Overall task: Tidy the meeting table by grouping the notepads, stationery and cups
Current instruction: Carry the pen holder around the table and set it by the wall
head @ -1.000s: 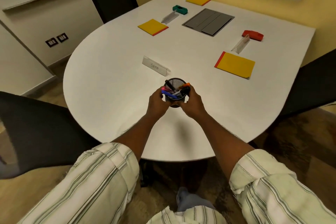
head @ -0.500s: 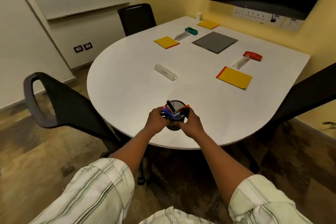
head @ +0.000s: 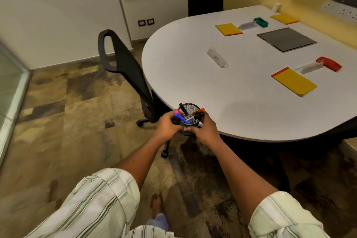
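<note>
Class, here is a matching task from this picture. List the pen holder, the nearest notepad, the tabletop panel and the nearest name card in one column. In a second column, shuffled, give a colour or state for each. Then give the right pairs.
Column 1
1. pen holder
2. nearest notepad
3. tabletop panel
4. nearest name card

Column 2
a. grey
b. white
c. held between the left hand and right hand
d. yellow with a red edge

Pairs: 1-c, 2-d, 3-a, 4-b
</note>
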The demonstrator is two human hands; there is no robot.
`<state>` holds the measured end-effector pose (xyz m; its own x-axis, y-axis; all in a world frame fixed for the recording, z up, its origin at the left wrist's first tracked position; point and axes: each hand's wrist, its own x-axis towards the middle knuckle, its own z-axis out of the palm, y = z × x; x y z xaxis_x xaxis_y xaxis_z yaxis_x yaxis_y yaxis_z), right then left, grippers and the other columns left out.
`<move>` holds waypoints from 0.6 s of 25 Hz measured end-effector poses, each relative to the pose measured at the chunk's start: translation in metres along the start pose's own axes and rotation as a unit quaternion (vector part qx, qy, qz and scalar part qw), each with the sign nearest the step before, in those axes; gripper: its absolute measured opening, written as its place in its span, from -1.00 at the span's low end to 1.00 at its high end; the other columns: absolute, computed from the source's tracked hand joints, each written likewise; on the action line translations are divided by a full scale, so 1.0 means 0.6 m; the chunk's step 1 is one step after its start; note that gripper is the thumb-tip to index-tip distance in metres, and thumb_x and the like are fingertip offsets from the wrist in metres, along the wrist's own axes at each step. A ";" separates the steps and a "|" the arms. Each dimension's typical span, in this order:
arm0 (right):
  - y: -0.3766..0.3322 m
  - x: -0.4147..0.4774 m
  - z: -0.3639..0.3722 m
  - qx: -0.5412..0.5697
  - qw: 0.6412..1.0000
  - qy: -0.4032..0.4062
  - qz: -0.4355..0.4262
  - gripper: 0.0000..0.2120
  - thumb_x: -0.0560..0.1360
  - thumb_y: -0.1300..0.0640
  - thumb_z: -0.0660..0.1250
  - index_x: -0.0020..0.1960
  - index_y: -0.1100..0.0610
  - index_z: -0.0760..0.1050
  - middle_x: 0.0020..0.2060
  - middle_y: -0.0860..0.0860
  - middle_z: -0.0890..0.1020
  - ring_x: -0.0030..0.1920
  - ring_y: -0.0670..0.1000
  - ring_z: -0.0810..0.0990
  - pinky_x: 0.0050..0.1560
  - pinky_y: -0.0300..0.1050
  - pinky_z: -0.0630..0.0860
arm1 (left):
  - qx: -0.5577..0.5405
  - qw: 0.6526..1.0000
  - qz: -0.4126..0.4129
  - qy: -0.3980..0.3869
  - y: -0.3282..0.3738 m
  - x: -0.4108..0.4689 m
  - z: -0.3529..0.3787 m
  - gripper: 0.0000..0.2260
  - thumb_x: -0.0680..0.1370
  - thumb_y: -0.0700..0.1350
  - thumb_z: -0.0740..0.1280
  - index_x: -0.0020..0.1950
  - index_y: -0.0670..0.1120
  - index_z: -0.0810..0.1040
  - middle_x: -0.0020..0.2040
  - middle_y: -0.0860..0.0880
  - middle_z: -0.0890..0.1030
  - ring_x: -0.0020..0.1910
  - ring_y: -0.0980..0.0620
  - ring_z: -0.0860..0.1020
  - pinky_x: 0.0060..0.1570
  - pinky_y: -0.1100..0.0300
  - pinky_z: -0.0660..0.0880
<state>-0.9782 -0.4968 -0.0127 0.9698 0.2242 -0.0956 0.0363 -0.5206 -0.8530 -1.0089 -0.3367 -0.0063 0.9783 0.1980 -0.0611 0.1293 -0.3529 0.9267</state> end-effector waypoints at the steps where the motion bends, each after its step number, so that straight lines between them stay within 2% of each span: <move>1: -0.012 -0.012 0.022 0.001 1.000 -0.012 -0.007 -0.40 0.26 0.06 0.57 0.22 0.01 0.39 0.05 -0.12 0.59 0.05 -0.08 0.57 -0.09 -0.35 0.42 | -0.003 1.000 0.005 0.013 -0.015 -0.015 -0.020 -0.60 0.23 -0.34 0.55 0.01 -0.11 0.62 -0.05 0.01 0.67 -0.04 0.09 0.63 0.00 0.31 0.55; 3: -0.039 -0.029 0.067 0.007 0.999 -0.037 -0.029 -0.42 0.26 0.07 0.57 0.19 -0.03 0.39 -0.03 -0.20 0.56 0.00 -0.16 0.53 -0.14 -0.43 0.35 | -0.014 0.999 0.006 0.037 -0.036 -0.048 -0.063 -0.62 0.21 -0.35 0.56 -0.01 -0.16 0.62 -0.07 -0.01 0.66 -0.03 0.06 0.62 0.00 0.34 0.53; 5: -0.059 -0.036 0.105 0.004 0.998 -0.049 -0.037 -0.44 0.27 0.08 0.56 0.17 -0.03 0.38 -0.04 -0.23 0.55 0.00 -0.18 0.52 -0.11 -0.40 0.37 | -0.025 0.998 0.002 0.056 -0.056 -0.062 -0.102 -0.62 0.20 -0.35 0.56 -0.02 -0.20 0.63 -0.05 -0.07 0.66 0.00 -0.02 0.62 0.06 0.18 0.55; 7: -0.096 -0.034 0.165 -0.004 0.995 -0.079 -0.054 -0.41 0.28 0.08 0.56 0.23 0.01 0.39 0.00 -0.19 0.58 0.03 -0.16 0.55 -0.06 -0.34 0.41 | -0.027 0.996 -0.007 0.083 -0.086 -0.076 -0.162 -0.64 0.21 -0.35 0.55 -0.03 -0.19 0.63 -0.05 -0.09 0.67 0.01 -0.03 0.61 0.05 0.14 0.55; 10: -0.143 -0.013 0.225 -0.014 0.992 -0.105 -0.069 -0.42 0.28 0.10 0.56 0.22 0.01 0.40 0.01 -0.15 0.61 0.03 -0.14 0.57 0.01 -0.25 0.47 | -0.032 0.993 -0.033 0.112 -0.119 -0.071 -0.234 -0.66 0.22 -0.34 0.56 -0.07 -0.10 0.63 -0.12 0.03 0.65 -0.12 0.12 0.57 -0.10 0.37 0.49; 12: -0.195 0.009 0.312 -0.018 0.989 -0.132 -0.071 -0.43 0.27 0.11 0.57 0.19 0.02 0.40 0.02 -0.11 0.62 0.03 -0.10 0.58 0.08 -0.15 0.51 | -0.039 0.987 -0.060 0.143 -0.160 -0.064 -0.322 -0.64 0.22 -0.35 0.55 -0.08 -0.04 0.62 -0.15 0.11 0.63 -0.15 0.19 0.54 -0.15 0.50 0.44; 13: -0.213 0.019 0.341 -0.025 0.988 -0.133 -0.073 -0.42 0.27 0.11 0.58 0.20 0.05 0.40 0.04 -0.08 0.62 0.05 -0.08 0.59 0.11 -0.12 0.51 | -0.043 0.987 -0.070 0.140 -0.169 -0.056 -0.354 -0.64 0.22 -0.35 0.55 -0.07 -0.05 0.63 -0.14 0.11 0.64 -0.12 0.17 0.56 -0.12 0.49 0.45; 15: -0.265 0.041 0.413 -0.022 0.988 -0.137 -0.065 -0.42 0.28 0.11 0.58 0.21 0.08 0.41 0.06 -0.03 0.63 0.09 -0.03 0.59 0.14 -0.08 0.52 | -0.031 0.988 -0.072 0.137 -0.199 -0.034 -0.438 -0.65 0.23 -0.33 0.55 -0.04 -0.09 0.64 -0.09 0.05 0.66 -0.05 0.09 0.58 0.02 0.31 0.49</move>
<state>-1.0200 -0.2045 -0.0068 0.8542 0.5042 -0.1267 0.1731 -0.5057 -0.8452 -1.0868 -0.0581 -0.0183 0.8695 0.4840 -0.0987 0.2447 -0.2484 0.9372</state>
